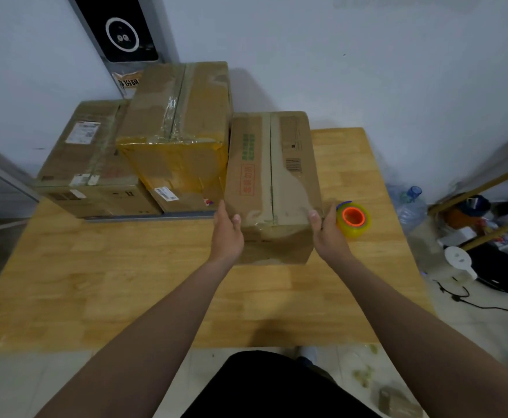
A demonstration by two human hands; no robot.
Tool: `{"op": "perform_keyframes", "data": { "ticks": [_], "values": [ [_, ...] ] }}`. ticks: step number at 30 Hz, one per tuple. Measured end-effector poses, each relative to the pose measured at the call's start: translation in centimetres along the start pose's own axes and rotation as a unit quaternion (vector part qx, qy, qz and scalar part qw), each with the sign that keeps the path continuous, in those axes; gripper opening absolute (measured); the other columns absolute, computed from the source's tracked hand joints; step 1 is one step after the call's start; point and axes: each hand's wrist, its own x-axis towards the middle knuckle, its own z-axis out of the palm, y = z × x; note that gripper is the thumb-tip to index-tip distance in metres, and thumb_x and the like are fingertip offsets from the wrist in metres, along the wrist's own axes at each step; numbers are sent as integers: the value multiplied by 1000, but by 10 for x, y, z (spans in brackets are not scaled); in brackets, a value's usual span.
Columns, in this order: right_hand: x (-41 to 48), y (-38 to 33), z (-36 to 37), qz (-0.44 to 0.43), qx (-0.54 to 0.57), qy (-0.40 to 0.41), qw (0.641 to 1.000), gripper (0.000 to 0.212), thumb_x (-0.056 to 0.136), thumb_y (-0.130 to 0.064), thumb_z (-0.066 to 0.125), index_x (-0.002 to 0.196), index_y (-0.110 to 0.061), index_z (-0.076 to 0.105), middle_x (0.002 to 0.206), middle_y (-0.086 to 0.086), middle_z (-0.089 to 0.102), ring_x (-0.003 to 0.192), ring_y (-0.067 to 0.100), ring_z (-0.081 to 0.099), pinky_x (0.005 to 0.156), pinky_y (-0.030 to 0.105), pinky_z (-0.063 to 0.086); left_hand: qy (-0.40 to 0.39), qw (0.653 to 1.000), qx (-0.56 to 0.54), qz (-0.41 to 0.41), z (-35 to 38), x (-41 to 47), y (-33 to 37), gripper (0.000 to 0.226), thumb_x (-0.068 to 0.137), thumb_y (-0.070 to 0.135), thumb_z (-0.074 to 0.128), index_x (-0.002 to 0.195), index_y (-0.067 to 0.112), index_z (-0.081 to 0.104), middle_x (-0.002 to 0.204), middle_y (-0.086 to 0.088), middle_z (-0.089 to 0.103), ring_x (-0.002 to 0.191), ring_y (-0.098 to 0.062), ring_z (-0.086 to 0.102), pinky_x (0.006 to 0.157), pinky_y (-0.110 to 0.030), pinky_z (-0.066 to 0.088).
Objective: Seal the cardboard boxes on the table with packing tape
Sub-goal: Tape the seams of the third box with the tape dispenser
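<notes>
Gripping the near box (272,176) by its front corners, we had our left hand (227,230) pressed flat against its left side and our right hand (326,229) against its right side, thumbs hooked over the top edge. Both hands were clamped on that one carton, fingers spread rather than curled shut. The box stood on the wooden table (126,282), and its long axis ran straight away from us, with the centre seam between the flaps running the same way. We judged that seam to be the line the tape must follow, so the pull would go front to back.

The tape roll (354,220), yellowish with an orange core, lay on the table just beside the box's front right corner, almost touching the back of our right hand. That made the right hand plainly the nearer one for picking it up, while the left could stay to steady the carton.

To the left of the near box stood a taller carton (180,122), already wrapped in glossy tape, and beyond it a lower, flatter one (87,158) with a shipping label. Whether the near box's seam carried fresh tape we could not tell.
</notes>
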Motion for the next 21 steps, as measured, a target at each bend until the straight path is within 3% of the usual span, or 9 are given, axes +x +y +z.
{"op": "perform_keyframes", "data": {
  "ticks": [2, 5, 7, 9, 11, 14, 17, 21],
  "values": [
    [4, 2, -5, -33, -80, 19, 996, 79, 103, -56, 29, 161, -12, -2, 164, 20, 21, 146, 43, 30, 113, 51, 33, -14, 997, 72, 39, -6, 0, -3, 59, 112, 26, 34, 164, 19, 8, 171, -1, 11, 156, -23, 17, 122, -40, 16],
    [6, -17, -13, -129, -247, 32, 960, 69, 101, -62, 31, 160, -38, 5, 169, 6, 3, 152, 42, 10, 117, 63, 17, -39, 956, 264, 125, -17, 13, -3, 62, 110, 38, 36, 164, 31, 5, 172, 4, -6, 158, -22, 5, 124, -62, 6],
    [9, -37, -8, -182, -301, -22, 936, 76, 94, -74, 36, 158, -47, 7, 170, -1, -7, 154, 39, -1, 119, 64, 7, -93, 928, 327, 155, -18, 21, 5, 72, 105, 58, 38, 163, 33, 5, 171, 1, -15, 158, -28, -7, 124, -63, 3],
    [15, -50, 4, -183, -345, -74, 918, 90, 84, -84, 40, 157, -48, 2, 169, -3, -11, 154, 36, -6, 119, 66, 1, -124, 909, 364, 159, -14, 27, 12, 88, 95, 74, 41, 164, 30, 8, 171, -1, -14, 156, -36, -14, 125, -61, 1],
    [20, -51, 16, -178, -414, -79, 889, 99, 80, -86, 43, 157, -46, -3, 169, 0, -10, 154, 34, -7, 119, 66, -2, -123, 906, 373, 159, -13, 31, 16, 102, 85, 80, 52, 164, 28, 13, 172, 2, -6, 156, -38, -11, 124, -58, 2],
    [25, -38, 17, -198, -487, -45, 849, 99, 81, -83, 45, 159, -41, 0, 170, 3, -9, 155, 32, -5, 120, 65, 5, -142, 909, 354, 169, -22, 33, 12, 111, 78, 66, 74, 164, 28, 15, 171, 9, -5, 158, -29, -1, 124, -50, 15],
    [28, -24, 3, -220, -450, -52, 864, 102, 81, -84, 39, 162, -32, 5, 170, 3, -9, 156, 28, -6, 123, 57, 13, -161, 922, 316, 159, -38, 33, 4, 103, 84, 50, 76, 164, 24, 16, 171, 13, -5, 156, -19, 8, 120, -41, 28],
    [25, -9, -12, -229, -394, -26, 890, 117, 79, -86, 20, 160, -2, 11, 168, 19, -1, 156, 30, -4, 126, 44, 13, -131, 919, 330, 173, -46, 20, 3, 86, 96, 45, 64, 164, 17, 18, 171, 8, 6, 154, -19, 18, 118, -39, 32]
  ]
}}
